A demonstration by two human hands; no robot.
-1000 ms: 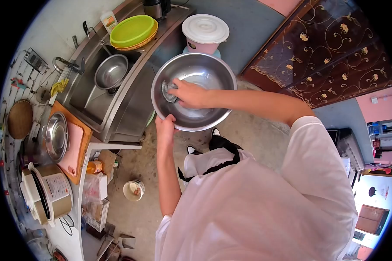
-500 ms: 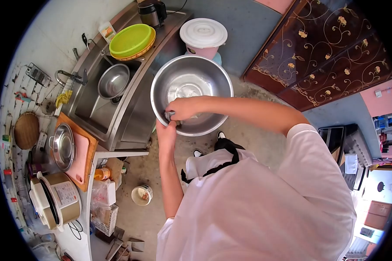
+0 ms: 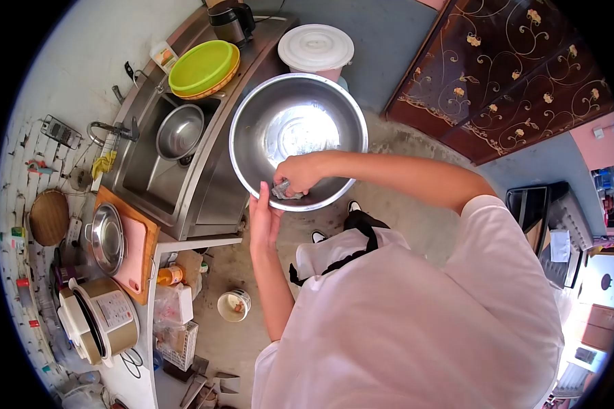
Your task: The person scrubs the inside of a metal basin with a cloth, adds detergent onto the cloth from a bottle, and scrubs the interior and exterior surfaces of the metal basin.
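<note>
A large, shiny metal basin [image 3: 252,123] is tilted so that its inside faces me. My left hand [image 3: 263,215] supports it at the lower left rim, with the fingers along the outside and the thumb side at the edge. Inside the basin, my right hand [image 3: 301,172] is closed around a crumpled grey cloth [image 3: 288,191], pressing it against the inner wall near the lower rim. Bright light reflects off the basin's bottom. Part of the cloth is hidden under my right fingers.
Left of the basin is a steel sink [image 3: 140,180] holding a smaller metal bowl [image 3: 181,131]. Green and yellow baskets [image 3: 201,68] sit on its counter. Behind the basin stands a lidded white bucket [image 3: 316,48]. A small tub [image 3: 234,305] is on the floor, near a rice cooker [image 3: 99,320] on the side table.
My right hand has moved the cloth slightly right and down along the inner wall. The basin has tipped more toward me, and my left fingers have straightened along its rim.
</note>
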